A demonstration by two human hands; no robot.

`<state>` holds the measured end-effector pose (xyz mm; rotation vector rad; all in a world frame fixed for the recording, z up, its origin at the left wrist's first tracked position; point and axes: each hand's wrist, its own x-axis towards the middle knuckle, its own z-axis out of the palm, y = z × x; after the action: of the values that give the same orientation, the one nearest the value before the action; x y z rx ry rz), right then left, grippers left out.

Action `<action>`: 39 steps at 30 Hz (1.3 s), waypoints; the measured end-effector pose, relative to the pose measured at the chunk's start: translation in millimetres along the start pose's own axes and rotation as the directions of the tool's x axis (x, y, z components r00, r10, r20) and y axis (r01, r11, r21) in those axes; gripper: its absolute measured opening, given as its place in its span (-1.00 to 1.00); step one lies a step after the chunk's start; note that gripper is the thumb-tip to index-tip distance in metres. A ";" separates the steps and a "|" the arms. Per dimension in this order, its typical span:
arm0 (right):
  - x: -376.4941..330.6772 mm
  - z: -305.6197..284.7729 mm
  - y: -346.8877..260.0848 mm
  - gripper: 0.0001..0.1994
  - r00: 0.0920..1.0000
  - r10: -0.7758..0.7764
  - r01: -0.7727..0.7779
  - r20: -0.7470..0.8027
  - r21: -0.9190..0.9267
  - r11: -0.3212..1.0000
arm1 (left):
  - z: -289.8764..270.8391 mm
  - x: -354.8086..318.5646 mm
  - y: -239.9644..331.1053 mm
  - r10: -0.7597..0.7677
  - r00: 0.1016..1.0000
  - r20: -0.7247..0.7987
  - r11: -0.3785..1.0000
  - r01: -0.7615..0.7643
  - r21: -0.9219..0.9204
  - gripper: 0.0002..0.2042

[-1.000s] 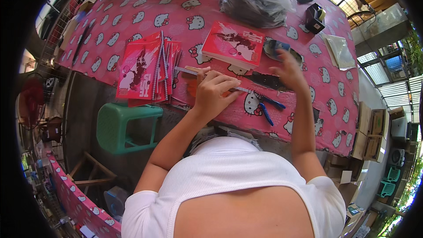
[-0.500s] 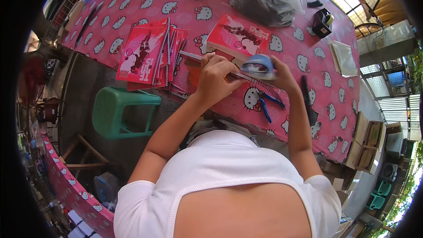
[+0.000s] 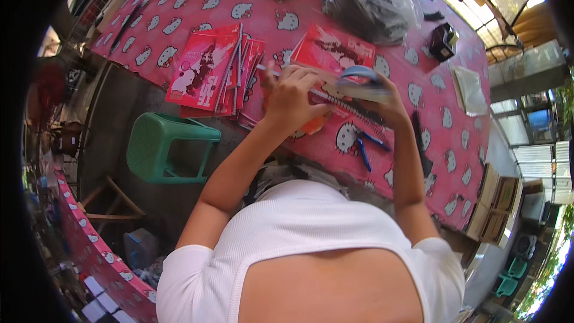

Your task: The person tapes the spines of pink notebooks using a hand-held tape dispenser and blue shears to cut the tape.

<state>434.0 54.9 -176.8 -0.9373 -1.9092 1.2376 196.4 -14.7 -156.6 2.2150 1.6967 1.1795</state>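
My left hand (image 3: 293, 97) is curled over a spiral notebook, its thumb and fingers around the coiled edge. The notebook's wire coil (image 3: 344, 105) runs from under this hand down to the right, and an orange patch (image 3: 315, 124) shows below. My right hand (image 3: 387, 103) grips a blue, round-rimmed object (image 3: 360, 85), blurred, whose kind I cannot make out; it is just above the coil. Beside the coil's lower end lie blue-handled pliers (image 3: 365, 149). A stack of red notebooks (image 3: 335, 49) lies just beyond my hands.
More red spiral notebooks (image 3: 203, 72) are piled at left on the pink patterned tablecloth (image 3: 445, 161). A clear plastic bag with dark contents (image 3: 373, 6) sits at the back. At right are a black tape dispenser (image 3: 443, 42), clear plastic sleeves (image 3: 470, 91) and a green stool (image 3: 146, 149) at left.
The whole view has shifted slightly. My right hand still holds the blue object near the coil, and my left hand's fingers have moved a little on the notebook.
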 end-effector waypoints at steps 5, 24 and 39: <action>7.8 12.7 -3.7 -0.44 0.999 0.038 -0.039 0.023 0.030 0.999 | -9.2 -5.1 -15.6 -0.110 0.993 0.047 0.991 0.106 0.078 -0.65; 61.5 62.9 -9.1 -0.46 0.990 -0.006 -0.009 0.142 0.103 0.995 | -27.4 -10.5 -61.1 -0.230 0.964 -0.134 0.953 0.194 -0.233 -0.56; 91.0 63.8 3.9 -0.57 0.997 -0.045 0.045 -0.066 -0.002 0.999 | -34.6 -27.4 -94.3 -0.446 0.885 0.131 0.418 0.336 -0.844 -0.69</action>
<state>334.7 103.7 -187.8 -0.9198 -1.8685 1.1660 99.7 -15.8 -195.3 1.0676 1.1165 1.5429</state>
